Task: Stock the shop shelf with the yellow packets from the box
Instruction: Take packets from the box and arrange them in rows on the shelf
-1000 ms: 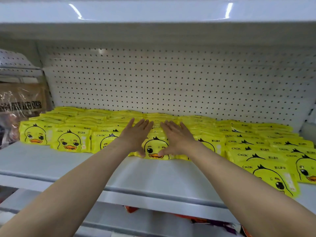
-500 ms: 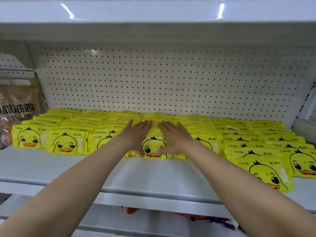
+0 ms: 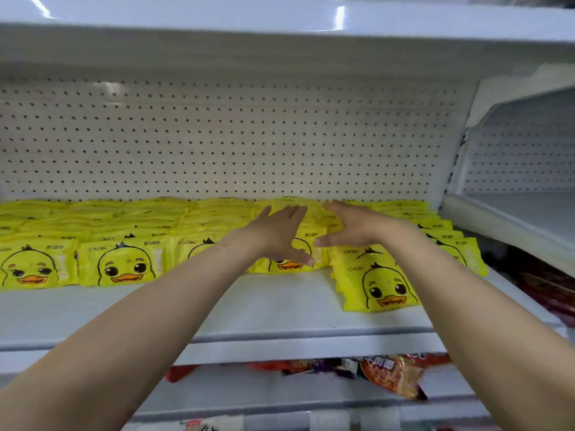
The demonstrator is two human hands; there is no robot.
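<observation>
- Since the earlier frame the view has swung to the right: the brown bag that stood at the left end of the shelf (image 3: pixel 280 309) is out of sight, and a neighbouring shelf unit (image 3: pixel 522 213) now shows at the right.
- Both hands have shifted to the right along the rows of yellow packets (image 3: pixel 124 265), and the gap between them is a little wider than before.
- The left hand (image 3: pixel 277 234) lies flat, fingers straight and close together, on top of the packets, its thumb reaching down over the front packet (image 3: pixel 289 262) with the duck face. It grasps nothing; it only rests on the stack.
- The right hand (image 3: pixel 351 225) is likewise spread flat with straight fingers, palm on the packets just beside the left hand, thumb pointing toward it. It holds nothing.
- The yellow packets lie in overlapping rows across the white shelf, from the left edge of the view to the right end by the pegboard back wall (image 3: pixel 217 144).
- One packet (image 3: pixel 379 284) sits further forward than the rest, below the right forearm.
- Red and orange snack bags (image 3: pixel 389 374) lie on the shelf below.
</observation>
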